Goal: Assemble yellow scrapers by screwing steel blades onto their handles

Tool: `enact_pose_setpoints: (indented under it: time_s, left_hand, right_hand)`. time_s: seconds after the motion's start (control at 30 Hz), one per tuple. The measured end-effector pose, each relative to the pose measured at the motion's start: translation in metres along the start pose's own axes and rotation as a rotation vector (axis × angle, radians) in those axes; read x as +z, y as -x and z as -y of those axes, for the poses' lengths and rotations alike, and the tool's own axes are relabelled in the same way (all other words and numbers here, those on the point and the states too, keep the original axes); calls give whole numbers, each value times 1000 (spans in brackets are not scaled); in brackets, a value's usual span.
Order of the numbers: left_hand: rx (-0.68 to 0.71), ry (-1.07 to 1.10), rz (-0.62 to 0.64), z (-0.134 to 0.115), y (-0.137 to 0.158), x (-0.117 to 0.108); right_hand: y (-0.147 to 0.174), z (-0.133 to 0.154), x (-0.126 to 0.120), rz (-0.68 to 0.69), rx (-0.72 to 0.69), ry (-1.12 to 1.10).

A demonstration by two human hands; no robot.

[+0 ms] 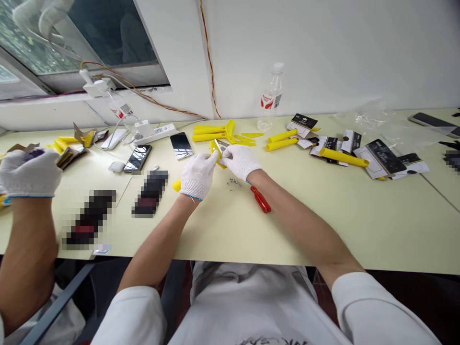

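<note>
My left hand (pixel 197 175), in a white knit glove, is closed around a yellow scraper (pixel 214 146). The handle's end pokes out below the palm. My right hand (pixel 240 162), also gloved, pinches at the scraper's head, where a thin metal blade (pixel 219 145) shows. The fingers hide how the blade sits there. Several small screws (pixel 235 182) lie just below my right hand. Close to my right forearm is a red-handled tool (pixel 260 199). Behind my hands are more yellow scraper handles (pixel 210 134) and loose yellow triangular pieces (pixel 247 139).
Yellow tubes (pixel 282 140) and black-and-white cards (pixel 381 157) lie to the right. A plastic bottle (pixel 269 100) stands by the wall. Phones (pixel 181 145) and a power strip (pixel 161 132) are at left. A co-worker's gloved hand (pixel 30 172) is at the far left.
</note>
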State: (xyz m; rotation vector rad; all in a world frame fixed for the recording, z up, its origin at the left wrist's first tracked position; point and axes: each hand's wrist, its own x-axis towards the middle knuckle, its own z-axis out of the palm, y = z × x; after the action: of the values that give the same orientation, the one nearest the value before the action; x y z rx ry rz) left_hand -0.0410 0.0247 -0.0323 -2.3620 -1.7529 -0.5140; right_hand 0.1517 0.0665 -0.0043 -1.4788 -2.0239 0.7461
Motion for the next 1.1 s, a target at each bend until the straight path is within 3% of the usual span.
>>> enact_pose_setpoints:
  time_s: [0.2, 0.53, 0.87, 1.1]
  left_hand:
    - [31, -10, -21, -2, 1, -2]
    - [76, 85, -5, 3, 0, 1]
    - [73, 123, -12, 3, -2, 0]
    - [13, 152, -101, -2, -1, -2]
  right_hand:
    - [0, -8, -7, 7, 143, -273]
    - [5, -13, -13, 203, 152, -426]
    - [8, -14, -19, 236, 154, -494]
    - [8, -14, -20, 243, 152, -534]
